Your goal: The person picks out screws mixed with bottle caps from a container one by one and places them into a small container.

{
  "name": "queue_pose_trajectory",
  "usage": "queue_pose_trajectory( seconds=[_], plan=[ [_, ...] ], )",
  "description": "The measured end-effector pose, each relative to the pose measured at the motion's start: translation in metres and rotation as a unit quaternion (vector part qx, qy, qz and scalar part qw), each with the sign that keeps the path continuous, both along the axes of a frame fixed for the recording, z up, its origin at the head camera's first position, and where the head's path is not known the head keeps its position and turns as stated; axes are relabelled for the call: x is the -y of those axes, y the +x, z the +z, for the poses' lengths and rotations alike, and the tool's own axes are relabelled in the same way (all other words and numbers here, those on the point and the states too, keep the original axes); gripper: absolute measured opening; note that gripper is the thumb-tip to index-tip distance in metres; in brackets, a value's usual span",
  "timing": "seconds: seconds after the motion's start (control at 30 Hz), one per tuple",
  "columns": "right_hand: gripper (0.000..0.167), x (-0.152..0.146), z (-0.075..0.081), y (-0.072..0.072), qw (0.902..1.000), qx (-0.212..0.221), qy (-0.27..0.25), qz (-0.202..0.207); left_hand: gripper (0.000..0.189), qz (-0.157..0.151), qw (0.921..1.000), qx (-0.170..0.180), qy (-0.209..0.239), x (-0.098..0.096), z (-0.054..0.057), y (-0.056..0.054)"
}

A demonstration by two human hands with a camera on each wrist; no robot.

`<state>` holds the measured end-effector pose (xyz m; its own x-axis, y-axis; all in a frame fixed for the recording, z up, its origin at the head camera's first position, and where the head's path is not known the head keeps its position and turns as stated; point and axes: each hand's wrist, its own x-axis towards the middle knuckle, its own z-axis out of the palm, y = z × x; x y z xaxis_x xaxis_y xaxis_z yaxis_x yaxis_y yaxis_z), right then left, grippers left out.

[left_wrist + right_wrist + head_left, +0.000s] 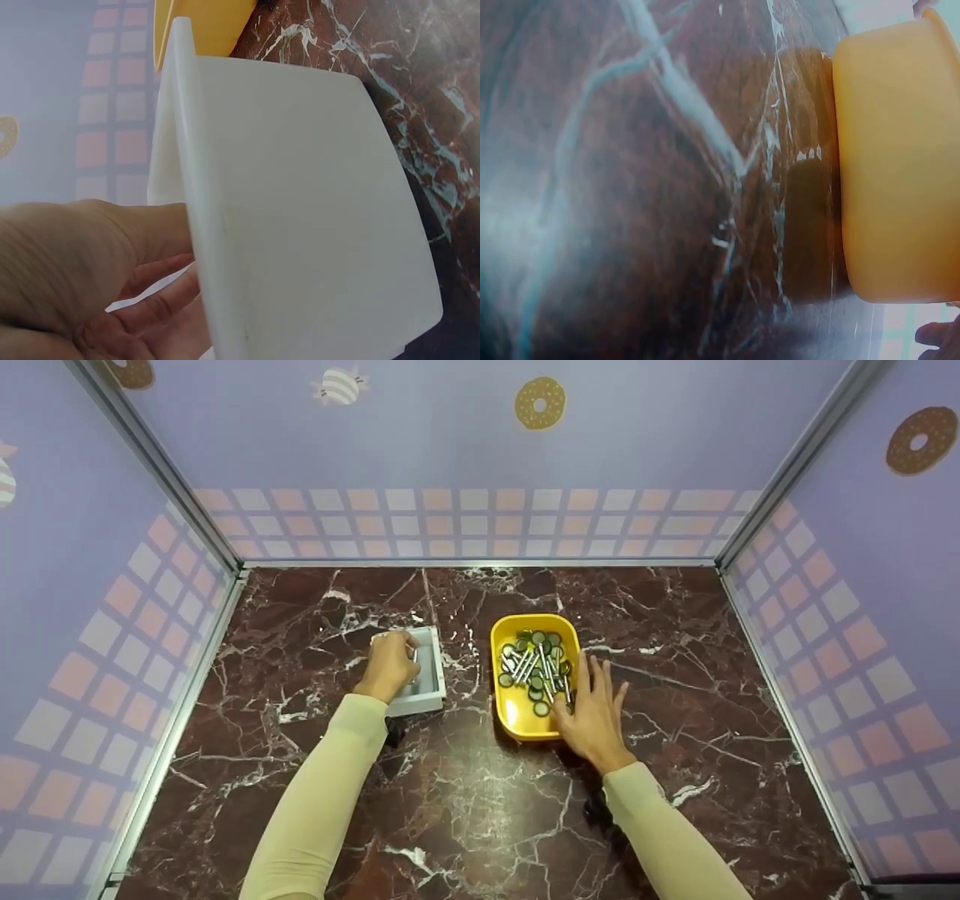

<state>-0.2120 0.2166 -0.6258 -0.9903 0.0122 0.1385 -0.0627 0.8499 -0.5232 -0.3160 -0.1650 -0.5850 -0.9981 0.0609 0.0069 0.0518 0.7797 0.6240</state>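
Observation:
My left hand (pixel 389 666) reaches over the left side of a small white-grey open box (pixel 422 706), with its fingers bent down into it. In the left wrist view the box's white wall (pixel 315 202) hides the fingertips, so whether they pinch anything does not show. A yellow plastic tub (pixel 517 723) stands to the right, holding silver bolts (pixel 528 667) and several round dark-rimmed discs (pixel 541 709). My right hand (pixel 594 718) rests at the tub's right rim, thumb over the inside and the other fingers extended and spread along the outside.
Both containers stand on a dark red marbled tabletop (pixel 480 810). Purple patterned panels (pixel 450 450) with metal edge strips (pixel 480 563) close off the back and both sides. A gap of tabletop lies between the box and the tub.

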Motion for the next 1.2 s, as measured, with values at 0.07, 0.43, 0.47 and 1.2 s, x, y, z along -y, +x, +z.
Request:
queue_pose_trajectory(
  seconds=[0.07, 0.43, 0.47, 1.2],
  plan=[
    [0.09, 0.0, 0.0, 0.0, 1.0, 0.002, 0.0, 0.0, 0.042, -0.001, 0.9998, -0.019, 0.002, 0.004, -0.024, -0.015],
    [0.091, -0.001, 0.0, -0.001, 1.0, 0.001, -0.002, -0.001, 0.045, 0.01, 0.9996, 0.011, -0.023, 0.009, -0.057, -0.051],
    [0.091, 0.0, 0.0, -0.001, 1.0, 0.001, -0.002, -0.001, 0.044, 0.012, 0.9994, 0.005, -0.031, 0.011, -0.065, -0.057],
    [0.089, -0.001, -0.002, -0.001, 1.0, 0.0, 0.001, -0.003, 0.044, 0.021, 0.9987, 0.009, -0.046, -0.033, 0.072, 0.018]
  ],
)
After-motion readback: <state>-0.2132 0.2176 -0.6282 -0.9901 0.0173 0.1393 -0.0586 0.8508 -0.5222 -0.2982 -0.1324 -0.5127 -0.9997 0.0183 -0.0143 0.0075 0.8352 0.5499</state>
